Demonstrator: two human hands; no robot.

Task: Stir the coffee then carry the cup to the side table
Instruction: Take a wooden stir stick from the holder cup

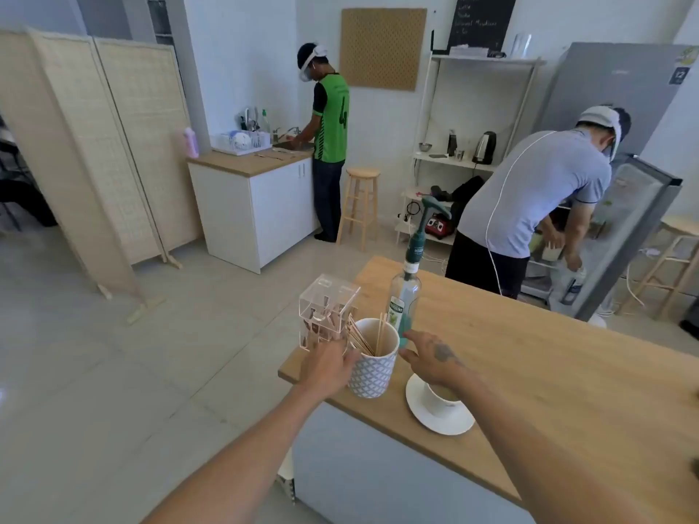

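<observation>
Standing on a pale tiled floor under soft, even light, with white walls all around. Leaning at the left, a folding woven screen. Sitting against the far wall, a white sink cabinet with a wooden top and a dish rack. Resting just beside it, a wooden stool. Hanging above, a cork-coloured pegboard and a black chalkboard. Holding a kettle, a white open shelf unit. Standing open at the right, a grey fridge. Stretching across the foreground, a wooden tabletop.
</observation>
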